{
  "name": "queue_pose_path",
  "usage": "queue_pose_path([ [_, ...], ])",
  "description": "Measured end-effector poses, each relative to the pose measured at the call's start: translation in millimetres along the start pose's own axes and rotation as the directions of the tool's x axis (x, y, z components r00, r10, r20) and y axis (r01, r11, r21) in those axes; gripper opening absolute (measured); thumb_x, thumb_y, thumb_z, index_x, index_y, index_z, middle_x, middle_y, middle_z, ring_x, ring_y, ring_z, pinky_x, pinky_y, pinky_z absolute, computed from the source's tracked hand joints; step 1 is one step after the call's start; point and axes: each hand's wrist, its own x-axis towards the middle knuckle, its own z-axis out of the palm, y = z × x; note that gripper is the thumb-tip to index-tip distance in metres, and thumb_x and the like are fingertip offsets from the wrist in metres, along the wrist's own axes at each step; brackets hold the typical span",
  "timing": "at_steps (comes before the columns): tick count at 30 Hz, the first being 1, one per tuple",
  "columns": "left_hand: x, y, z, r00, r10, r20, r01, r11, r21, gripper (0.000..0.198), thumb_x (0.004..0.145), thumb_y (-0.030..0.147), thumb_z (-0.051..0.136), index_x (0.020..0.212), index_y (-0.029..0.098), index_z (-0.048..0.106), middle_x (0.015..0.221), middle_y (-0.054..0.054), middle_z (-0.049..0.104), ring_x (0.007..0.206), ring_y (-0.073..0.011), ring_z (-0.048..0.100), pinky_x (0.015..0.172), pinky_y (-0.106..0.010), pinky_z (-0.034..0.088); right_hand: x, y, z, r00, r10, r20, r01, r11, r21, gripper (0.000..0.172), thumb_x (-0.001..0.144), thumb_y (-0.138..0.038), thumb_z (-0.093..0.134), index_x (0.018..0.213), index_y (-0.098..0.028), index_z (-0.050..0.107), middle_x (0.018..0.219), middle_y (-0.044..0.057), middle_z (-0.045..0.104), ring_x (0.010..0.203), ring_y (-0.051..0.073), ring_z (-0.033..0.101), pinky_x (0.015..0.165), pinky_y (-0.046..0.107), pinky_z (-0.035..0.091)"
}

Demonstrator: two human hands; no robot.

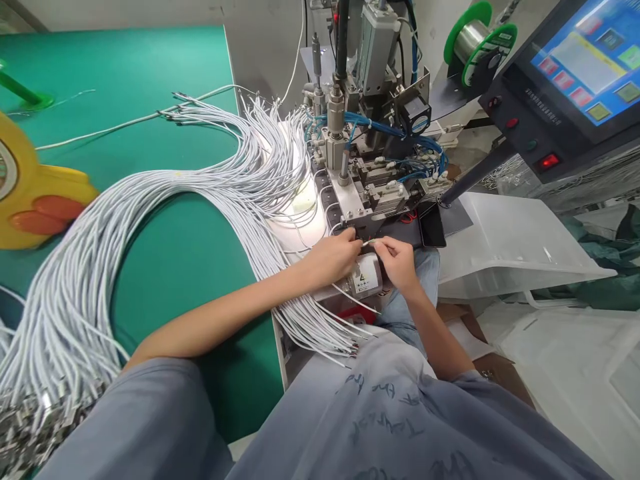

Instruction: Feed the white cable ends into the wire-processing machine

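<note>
Both hands meet at the front of a metal machine [350,193] with cylinders and blue air tubes. My left hand [336,256] is closed in a pinch on a thin white cable [367,243]. Just to its right, my right hand [395,259] pinches the end of the same cable between thumb and fingers. The finest detail at the cable tip is too small to make out. A thick bundle of white cables [200,179] curves across the green table and passes under my left forearm. Below my hands sits a clear jar with a white label [366,275].
A touchscreen panel [585,67] leans in at the upper right, near a green solder wire spool [480,41]. White plastic bins [525,233] stand at the right. On the green table [125,60] is a yellow toy-like object [40,193]. Metal connectors [45,427] lie lower left.
</note>
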Motion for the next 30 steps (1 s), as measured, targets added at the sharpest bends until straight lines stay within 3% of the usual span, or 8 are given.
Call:
queue_pose_path([
  [5,7,-11,6.8,0.989,-0.062,0.134,0.045,0.991,0.123,0.026,0.084,0.007,0.037,0.091,0.008,0.062,0.081,-0.008,0.054,0.054,-0.0112,0.053,0.050,-0.024,0.038,21,23,-1,0.990,0.128,0.066,-0.131,0.990,0.048,0.022,0.072,-0.033,0.055,0.078,-0.015,0.065,0.071,0.002,0.064,0.065,0.013,0.055,0.063,0.027,0.045],
  [12,8,-18,9.5,0.993,-0.002,0.116,-0.008,0.997,0.079,0.030,0.085,0.008,0.037,0.100,0.011,0.063,0.082,-0.008,0.057,0.060,-0.0138,0.058,0.054,-0.024,0.044,29,22,7,0.965,0.215,0.149,-0.235,0.963,0.135,0.017,0.066,-0.033,0.059,0.066,-0.016,0.059,0.062,-0.002,0.058,0.057,0.010,0.050,0.057,0.024,0.043],
  [21,7,-20,11.7,0.993,0.058,0.101,-0.073,0.984,0.160,0.033,0.081,0.006,0.041,0.106,0.013,0.062,0.089,-0.008,0.057,0.059,-0.0128,0.057,0.052,-0.024,0.043,33,22,6,0.950,0.266,0.163,-0.290,0.946,0.144,0.017,0.068,-0.034,0.059,0.067,-0.017,0.061,0.058,-0.002,0.056,0.055,0.011,0.051,0.048,0.022,0.035],
  [30,6,-19,9.3,0.992,0.082,0.093,-0.096,0.982,0.160,0.027,0.084,0.010,0.043,0.104,0.013,0.061,0.088,-0.008,0.055,0.063,-0.0142,0.059,0.052,-0.025,0.043,33,24,5,0.965,0.208,0.157,-0.232,0.961,0.153,0.010,0.067,-0.027,0.060,0.064,-0.018,0.061,0.058,-0.003,0.056,0.055,0.011,0.051,0.055,0.024,0.041],
])
